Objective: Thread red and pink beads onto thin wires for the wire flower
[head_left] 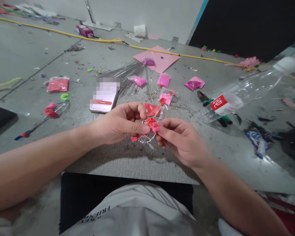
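A small round silver wire frame (145, 140) with a lattice is held up over the front of the table. Coral-red flowers (152, 123) of a soft, crumpled material sit on its upper edge, and a smaller coral flower (134, 138) is at its left. My left hand (121, 124) pinches the frame between thumb and fingers. The thumb and forefinger of my right hand (180, 137) close on the right end of the flower cluster. Just beyond the fingers lies a red packet (151, 109), partly hidden.
A phone (103, 95), pink packets (164, 80), a fan of thin wires (127, 75) and a pink sheet (159, 59) lie beyond my hands. To the right are a tilted plastic bottle (248, 88) and green-handled pliers (225, 119). Another flowered wire piece (51, 110) rests left.
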Tool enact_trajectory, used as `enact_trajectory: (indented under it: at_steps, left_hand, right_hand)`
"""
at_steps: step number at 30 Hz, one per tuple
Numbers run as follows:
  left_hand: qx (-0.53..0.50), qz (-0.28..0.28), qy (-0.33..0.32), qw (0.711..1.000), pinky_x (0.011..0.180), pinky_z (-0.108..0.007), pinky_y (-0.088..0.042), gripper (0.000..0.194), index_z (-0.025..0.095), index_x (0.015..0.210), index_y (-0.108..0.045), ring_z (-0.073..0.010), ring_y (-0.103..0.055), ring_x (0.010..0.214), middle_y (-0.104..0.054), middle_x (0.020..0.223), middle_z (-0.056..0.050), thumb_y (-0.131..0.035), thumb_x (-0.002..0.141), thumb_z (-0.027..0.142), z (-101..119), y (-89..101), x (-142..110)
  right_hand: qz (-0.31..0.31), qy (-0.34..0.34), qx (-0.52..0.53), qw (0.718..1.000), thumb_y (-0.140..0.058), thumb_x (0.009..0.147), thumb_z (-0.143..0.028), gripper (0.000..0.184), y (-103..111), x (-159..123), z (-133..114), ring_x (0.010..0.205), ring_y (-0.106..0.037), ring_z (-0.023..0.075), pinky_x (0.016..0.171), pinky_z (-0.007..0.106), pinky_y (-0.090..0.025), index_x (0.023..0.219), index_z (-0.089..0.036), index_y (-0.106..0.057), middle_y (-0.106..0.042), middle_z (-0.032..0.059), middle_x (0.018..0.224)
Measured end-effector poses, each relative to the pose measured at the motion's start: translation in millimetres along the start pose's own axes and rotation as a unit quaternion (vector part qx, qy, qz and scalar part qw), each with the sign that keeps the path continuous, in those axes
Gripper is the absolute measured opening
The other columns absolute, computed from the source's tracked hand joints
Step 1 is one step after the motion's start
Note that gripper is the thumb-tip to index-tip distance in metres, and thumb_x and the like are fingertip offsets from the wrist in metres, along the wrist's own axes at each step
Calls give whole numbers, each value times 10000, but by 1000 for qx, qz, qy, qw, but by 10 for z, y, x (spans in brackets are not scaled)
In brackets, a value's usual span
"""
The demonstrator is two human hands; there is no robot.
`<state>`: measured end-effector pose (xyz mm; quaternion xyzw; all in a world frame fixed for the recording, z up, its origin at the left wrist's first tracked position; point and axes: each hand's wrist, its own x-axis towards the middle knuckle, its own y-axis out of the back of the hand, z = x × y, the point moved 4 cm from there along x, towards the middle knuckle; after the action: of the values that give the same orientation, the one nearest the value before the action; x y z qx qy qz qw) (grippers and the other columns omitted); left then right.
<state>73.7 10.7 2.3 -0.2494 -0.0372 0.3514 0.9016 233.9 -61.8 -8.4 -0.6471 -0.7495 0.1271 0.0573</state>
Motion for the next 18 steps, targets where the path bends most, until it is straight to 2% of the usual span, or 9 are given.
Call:
enact_trajectory:
  at_steps: [7,10,12,15,18]
  left_hand:
    - [9,18,-11,1000,566,-162,-600,342,145,793,-603,-117,-738,643,-731,739,16,-914,690,48,0,27,1]
    - [10,36,-17,999,565,-169,-598,345,148,792,-593,-110,-730,637,-716,755,24,-909,696,49,-11,53,8]
    - [16,51,-24,998,561,-171,-594,361,147,778,-576,-105,-720,624,-706,753,24,-914,690,57,-11,63,12]
    - [23,65,-27,997,535,-175,-580,380,149,763,-554,-110,-714,619,-695,753,20,-918,685,69,-9,59,18]
    - [28,64,-24,997,492,-179,-554,383,156,768,-539,-118,-707,612,-685,743,24,-908,697,80,-10,45,27]
  right_hand:
    - [26,10,-10,1000,-768,856,-351,129,35,11,-4,640,-648,122,534,234,-514,881,-228,-741,-721,-7,734]
    - [55,56,-72,994,-754,859,-287,98,31,-19,-39,643,-651,121,538,235,-522,936,-228,-739,-724,-9,762]
    - [87,119,-165,975,-724,894,-256,87,27,-57,-95,674,-654,124,592,257,-553,975,-230,-743,-733,1,814]
    - [116,229,-297,920,-678,936,-217,115,-5,-124,-186,795,-681,151,696,300,-588,1028,-236,-744,-750,26,939]
    - [112,273,-333,896,-662,945,-190,146,-30,-148,-213,848,-689,162,705,305,-589,1062,-235,-737,-750,33,983]
